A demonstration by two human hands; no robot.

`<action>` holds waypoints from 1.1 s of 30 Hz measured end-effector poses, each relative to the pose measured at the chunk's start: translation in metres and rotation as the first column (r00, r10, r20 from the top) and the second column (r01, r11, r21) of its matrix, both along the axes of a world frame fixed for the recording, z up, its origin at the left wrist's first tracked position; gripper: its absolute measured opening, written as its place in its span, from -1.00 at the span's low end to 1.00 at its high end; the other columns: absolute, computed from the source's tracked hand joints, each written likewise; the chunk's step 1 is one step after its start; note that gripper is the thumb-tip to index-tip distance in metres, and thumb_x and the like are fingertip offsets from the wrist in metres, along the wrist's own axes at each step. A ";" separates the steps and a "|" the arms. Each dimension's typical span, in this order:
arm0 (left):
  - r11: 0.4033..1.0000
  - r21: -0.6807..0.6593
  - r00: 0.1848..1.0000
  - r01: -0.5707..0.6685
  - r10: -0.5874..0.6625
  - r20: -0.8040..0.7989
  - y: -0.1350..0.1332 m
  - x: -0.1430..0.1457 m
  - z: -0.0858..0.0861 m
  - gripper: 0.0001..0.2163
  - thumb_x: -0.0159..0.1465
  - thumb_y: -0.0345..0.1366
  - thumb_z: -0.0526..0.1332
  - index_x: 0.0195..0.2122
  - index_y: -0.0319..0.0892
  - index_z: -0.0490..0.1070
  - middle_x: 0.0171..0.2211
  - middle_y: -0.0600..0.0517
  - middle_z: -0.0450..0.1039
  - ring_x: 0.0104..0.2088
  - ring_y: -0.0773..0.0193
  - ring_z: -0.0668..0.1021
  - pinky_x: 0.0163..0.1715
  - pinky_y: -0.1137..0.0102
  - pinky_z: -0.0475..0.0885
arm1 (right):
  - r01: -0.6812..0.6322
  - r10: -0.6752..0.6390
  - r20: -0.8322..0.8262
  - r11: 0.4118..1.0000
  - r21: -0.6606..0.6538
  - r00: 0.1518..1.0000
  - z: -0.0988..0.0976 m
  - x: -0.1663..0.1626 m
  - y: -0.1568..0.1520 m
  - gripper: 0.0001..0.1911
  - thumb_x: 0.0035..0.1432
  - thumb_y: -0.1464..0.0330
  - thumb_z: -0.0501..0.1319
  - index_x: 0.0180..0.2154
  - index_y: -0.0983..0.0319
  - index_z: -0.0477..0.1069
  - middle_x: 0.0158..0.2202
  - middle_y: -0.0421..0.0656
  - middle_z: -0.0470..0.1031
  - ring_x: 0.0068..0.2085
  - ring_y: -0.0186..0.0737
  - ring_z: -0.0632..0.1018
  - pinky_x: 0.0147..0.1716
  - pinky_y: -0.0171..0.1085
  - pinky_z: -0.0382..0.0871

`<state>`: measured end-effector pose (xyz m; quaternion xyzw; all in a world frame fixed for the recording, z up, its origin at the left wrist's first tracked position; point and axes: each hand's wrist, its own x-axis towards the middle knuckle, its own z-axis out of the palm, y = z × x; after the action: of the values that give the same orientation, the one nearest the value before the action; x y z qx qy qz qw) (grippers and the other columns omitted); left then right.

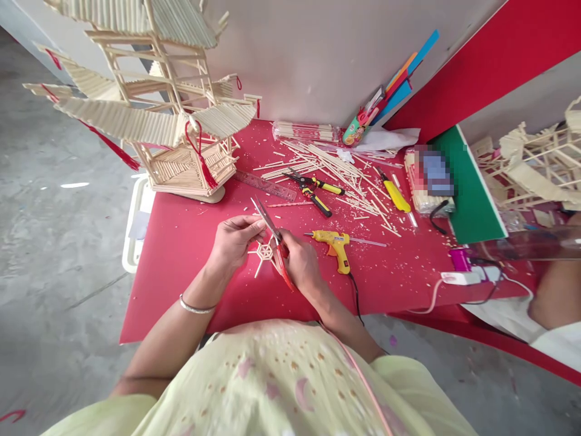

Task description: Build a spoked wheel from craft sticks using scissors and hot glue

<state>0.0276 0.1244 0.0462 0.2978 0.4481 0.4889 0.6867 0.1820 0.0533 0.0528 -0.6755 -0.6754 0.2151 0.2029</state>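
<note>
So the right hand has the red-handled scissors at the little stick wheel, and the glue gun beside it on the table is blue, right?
No: the head view shows the glue gun is yellow, not blue. The right hand does hold the red-handled scissors at the stick wheel.

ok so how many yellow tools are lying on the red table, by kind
glue gun: 1
pliers, yellow and black handles: 1
utility knife: 1
total: 3
</note>
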 end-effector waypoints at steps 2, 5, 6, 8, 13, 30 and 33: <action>0.997 0.075 0.998 0.001 0.003 -0.055 0.000 0.000 0.002 -0.72 -0.13 -0.26 0.61 -0.46 -0.30 0.64 -0.57 -0.02 0.55 -0.59 0.38 0.52 -0.55 0.48 0.45 | -0.005 0.005 0.011 1.000 0.024 1.000 0.004 0.000 0.001 -0.68 0.38 0.17 0.14 0.08 0.12 0.40 -0.16 -0.12 0.65 -0.22 -0.15 0.63 -0.33 -0.31 0.25; 0.992 0.122 0.996 0.017 -0.006 -0.090 -0.001 0.001 0.004 -0.74 -0.11 -0.26 0.60 -0.47 -0.29 0.64 -0.59 -0.01 0.54 -0.60 0.38 0.52 -0.55 0.48 0.44 | -0.005 0.003 0.038 0.999 0.037 0.999 0.008 -0.001 0.002 -0.69 0.37 0.17 0.13 0.06 0.13 0.40 -0.19 -0.12 0.65 -0.20 -0.13 0.63 -0.34 -0.31 0.23; 0.993 0.117 0.996 0.015 -0.005 -0.085 -0.002 0.002 0.004 -0.73 -0.12 -0.25 0.60 -0.47 -0.29 0.64 -0.59 -0.02 0.55 -0.60 0.38 0.52 -0.55 0.48 0.45 | -0.003 0.001 0.048 0.999 0.035 0.999 0.009 -0.002 0.002 -0.70 0.37 0.18 0.12 0.05 0.13 0.41 -0.20 -0.12 0.65 -0.21 -0.13 0.63 -0.35 -0.31 0.22; 0.996 0.091 0.997 -0.002 0.008 -0.071 -0.004 0.004 0.003 -0.72 -0.14 -0.25 0.61 -0.47 -0.28 0.64 -0.58 -0.02 0.56 -0.60 0.37 0.53 -0.55 0.48 0.45 | 0.017 -0.018 0.071 1.000 0.018 0.997 0.007 -0.004 0.001 -0.71 0.37 0.21 0.10 0.03 0.14 0.43 -0.24 -0.13 0.66 -0.27 -0.15 0.63 -0.38 -0.31 0.18; 0.998 0.031 0.998 -0.058 0.058 -0.005 -0.003 0.010 0.002 -0.70 -0.15 -0.24 0.61 -0.45 -0.27 0.63 -0.59 0.01 0.53 -0.61 0.38 0.52 -0.60 0.49 0.43 | 0.100 -0.099 0.055 0.995 -0.010 0.994 0.003 0.000 0.002 -0.67 0.39 0.21 0.06 0.05 0.14 0.45 -0.40 -0.18 0.63 -0.40 -0.18 0.60 -0.40 -0.32 0.19; 1.000 0.002 0.998 -0.017 0.017 0.059 0.000 0.004 -0.004 -0.68 -0.16 -0.23 0.62 -0.47 -0.26 0.61 -0.59 0.02 0.52 -0.60 0.39 0.52 -0.57 0.51 0.46 | -0.009 0.002 0.128 0.999 0.053 0.992 0.009 -0.003 0.002 -0.61 0.37 0.23 0.15 0.17 0.16 0.34 -0.11 -0.07 0.60 -0.11 -0.07 0.59 -0.20 -0.25 0.33; 1.000 0.005 0.998 -0.002 0.002 0.070 0.000 0.002 -0.005 -0.69 -0.16 -0.23 0.62 -0.48 -0.26 0.61 -0.60 0.02 0.52 -0.61 0.40 0.51 -0.59 0.53 0.43 | -0.015 0.011 0.095 0.999 0.041 0.995 0.010 -0.004 0.000 -0.63 0.37 0.21 0.15 0.16 0.15 0.35 -0.11 -0.08 0.61 -0.11 -0.08 0.60 -0.22 -0.26 0.33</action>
<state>0.0293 0.1245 0.0415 0.2819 0.4228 0.5008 0.7007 0.1778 0.0535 0.0629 -0.6761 -0.6931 0.1701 0.1832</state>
